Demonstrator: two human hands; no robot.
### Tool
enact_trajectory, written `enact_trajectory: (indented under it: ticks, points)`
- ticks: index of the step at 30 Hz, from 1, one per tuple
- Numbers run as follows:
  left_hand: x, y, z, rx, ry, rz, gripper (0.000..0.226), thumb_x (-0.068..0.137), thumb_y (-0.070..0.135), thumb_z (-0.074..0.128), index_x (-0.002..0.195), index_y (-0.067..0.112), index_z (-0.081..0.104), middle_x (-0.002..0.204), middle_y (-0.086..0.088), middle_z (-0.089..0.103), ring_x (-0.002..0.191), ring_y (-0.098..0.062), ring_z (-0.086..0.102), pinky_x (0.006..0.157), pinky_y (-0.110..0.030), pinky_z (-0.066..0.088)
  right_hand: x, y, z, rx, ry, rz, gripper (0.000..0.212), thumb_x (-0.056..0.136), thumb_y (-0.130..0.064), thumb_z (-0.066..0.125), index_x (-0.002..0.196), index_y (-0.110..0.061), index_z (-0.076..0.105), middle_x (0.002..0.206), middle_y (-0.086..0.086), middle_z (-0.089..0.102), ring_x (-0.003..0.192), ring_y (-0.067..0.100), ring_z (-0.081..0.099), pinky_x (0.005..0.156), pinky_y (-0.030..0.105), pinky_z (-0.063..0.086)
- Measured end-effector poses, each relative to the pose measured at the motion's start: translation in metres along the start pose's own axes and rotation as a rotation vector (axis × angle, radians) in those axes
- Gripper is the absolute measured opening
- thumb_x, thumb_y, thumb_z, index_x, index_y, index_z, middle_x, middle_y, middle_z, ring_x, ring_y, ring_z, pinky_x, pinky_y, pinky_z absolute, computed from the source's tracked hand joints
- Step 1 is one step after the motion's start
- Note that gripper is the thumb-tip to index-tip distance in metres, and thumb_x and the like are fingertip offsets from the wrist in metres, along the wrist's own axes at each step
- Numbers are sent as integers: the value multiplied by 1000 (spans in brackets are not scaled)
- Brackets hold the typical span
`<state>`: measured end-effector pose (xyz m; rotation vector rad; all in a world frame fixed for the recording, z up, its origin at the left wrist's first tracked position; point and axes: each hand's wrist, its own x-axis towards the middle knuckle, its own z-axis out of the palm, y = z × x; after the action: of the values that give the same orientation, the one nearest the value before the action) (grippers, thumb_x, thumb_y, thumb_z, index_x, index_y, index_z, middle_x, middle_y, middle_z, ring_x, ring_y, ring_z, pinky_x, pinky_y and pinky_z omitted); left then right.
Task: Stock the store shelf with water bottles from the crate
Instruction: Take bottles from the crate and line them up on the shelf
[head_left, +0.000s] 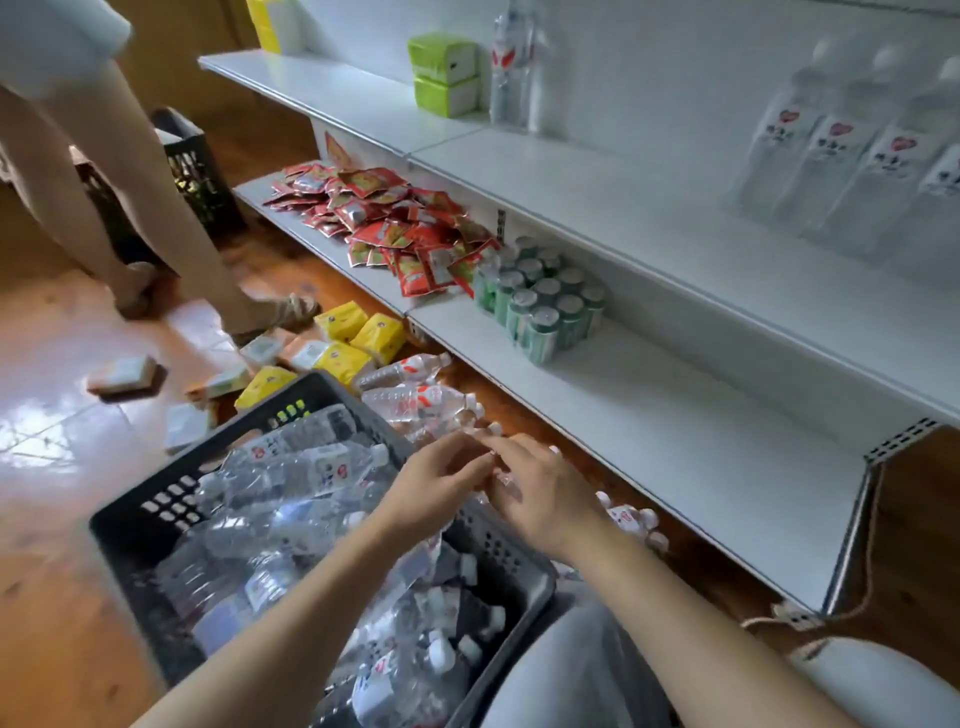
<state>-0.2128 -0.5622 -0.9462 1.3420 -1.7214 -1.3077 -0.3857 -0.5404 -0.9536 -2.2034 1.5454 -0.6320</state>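
Two white shelf tiers (675, 426) ran from twelve to four o'clock. At seven o'clock sat a dark crate (156, 514) of water bottles (291, 467). Above its far rim, left hand (434, 480) and right hand (545, 499) met, fingertips touching something clear; the grip was indiscernible.

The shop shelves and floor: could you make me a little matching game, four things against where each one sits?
Things:
1. red snack packets
2. green cans
3. yellow packs
4. green boxes

Places:
A. upper shelf, stacked one on the other
B. floor, beside the crate
C. lower shelf, in a loose heap
D. lower shelf, packed upright

Pairs: 1-C, 2-D, 3-B, 4-A
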Motion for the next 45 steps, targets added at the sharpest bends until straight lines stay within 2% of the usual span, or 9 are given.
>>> enact_trajectory:
  ticks: [6, 10, 14, 19, 24, 28, 35, 41, 45]
  points:
    - [-60, -84, -23, 267, -120, -237, 12, 90, 31, 58, 80, 28, 64, 76, 8, 69, 71, -8, 62, 74, -31, 52, -13, -23, 62, -11, -365, 151, 39, 97, -34, 55, 133, -21, 55, 125, 2, 63, 116, 25, 58, 95, 38, 49]
    - [-80, -118, -22, 532, 119, -220, 10, 90, 21, 57, 91, 21, 66, 93, 4, 67, 85, -15, 60, 77, -33, 49, -17, -34, 103, -35, -646, 289, 52, 97, -34, 53, 145, -17, 42, 136, 9, 57, 121, 30, 54, 96, 39, 47]
    - [-86, -141, -21, 840, 38, -388, 58, 91, 46, 58, 143, 26, 43, 140, 1, 54, 122, -27, 54, 96, -42, 50, -17, -38, 136, 66, -644, 480, 69, 101, -34, 48, 158, -16, 15, 151, 13, 42, 136, 34, 41, 108, 44, 41]
    - [-80, -159, -27, 714, -32, -551, 75, 82, 66, 61, 137, 17, 46, 135, -5, 56, 117, -24, 57, 92, -35, 49, -22, -40, 151, 240, -649, 637, 63, 104, -26, 44, 159, -20, 15, 161, 9, 27, 144, 29, 33, 115, 38, 32]
    - [-78, -141, -22, 588, -38, -523, 70, 61, 64, 68, 113, 18, 54, 114, -4, 59, 97, -20, 57, 86, -35, 52, -26, -35, 155, 507, -480, 786, 67, 87, -52, 50, 146, -22, 44, 146, 9, 51, 130, 29, 52, 109, 44, 42]
    - [-93, -113, -18, 511, 98, -406, 91, 50, 84, 56, 114, 20, 50, 110, 3, 55, 95, -16, 54, 84, -34, 51, -28, -32, 142, 712, -319, 820, 50, 74, -61, 68, 115, -36, 56, 112, 4, 70, 91, 27, 73, 80, 48, 60]
    - [-100, -66, -29, 490, 200, -176, 69, 62, 74, 65, 109, 30, 41, 101, 15, 47, 80, -1, 54, 68, -20, 49, -11, -69, 81, 609, -177, 670, 106, 81, -65, 68, 159, -28, 6, 163, -2, 22, 148, 28, 27, 118, 48, 29]
    - [-47, -28, -14, 378, 278, 39, 78, 74, 53, 80, 134, 23, 40, 118, 10, 49, 94, 4, 55, 77, -23, 52, 9, -58, 15, 566, 103, 453, 90, 85, -53, 71, 154, -44, 13, 134, -1, 58, 111, 11, 63, 85, 33, 60]
    - [-4, 14, 6, 308, 233, 188, 85, 82, 48, 75, 151, 24, 30, 146, 5, 46, 124, 3, 40, 100, -17, 36, 19, -32, -36, 514, 248, 413, 90, 85, -45, 74, 152, -49, 13, 125, -8, 63, 99, -4, 64, 73, 14, 56]
